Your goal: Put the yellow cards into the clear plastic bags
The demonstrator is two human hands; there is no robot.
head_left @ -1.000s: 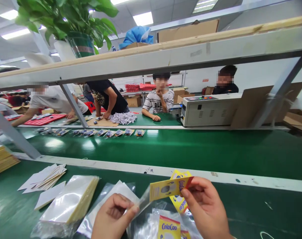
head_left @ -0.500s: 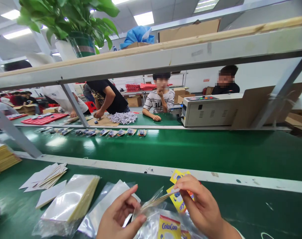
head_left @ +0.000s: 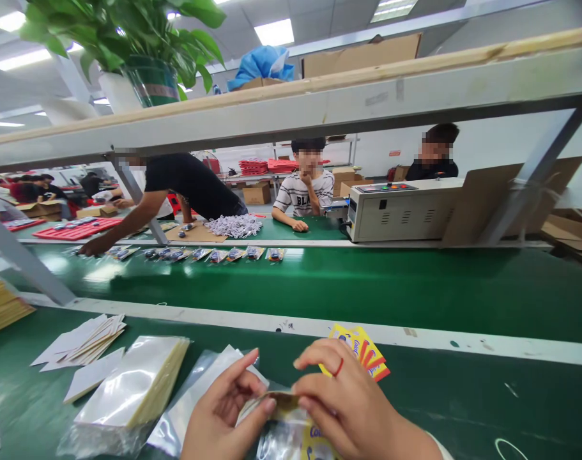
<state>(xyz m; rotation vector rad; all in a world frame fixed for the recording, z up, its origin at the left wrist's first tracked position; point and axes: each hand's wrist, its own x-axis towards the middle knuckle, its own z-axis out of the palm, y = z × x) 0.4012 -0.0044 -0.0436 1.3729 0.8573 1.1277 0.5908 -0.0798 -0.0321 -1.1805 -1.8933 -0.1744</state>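
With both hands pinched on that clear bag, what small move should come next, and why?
Probably push the yellow card fully down into the clear bag: the left hand and right hand meet at the bag's mouth, where the card's edge shows between the fingertips.

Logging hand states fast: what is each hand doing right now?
Left hand: pinching the clear bag, fingers closed on it.
Right hand: pinching the same bag from the other side.

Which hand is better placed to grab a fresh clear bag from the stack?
Left, probably. The left hand sits right beside the stack of clear bags, which lies to its left. The right hand is farther away, pinching the yellow card, with the loose yellow cards behind it.
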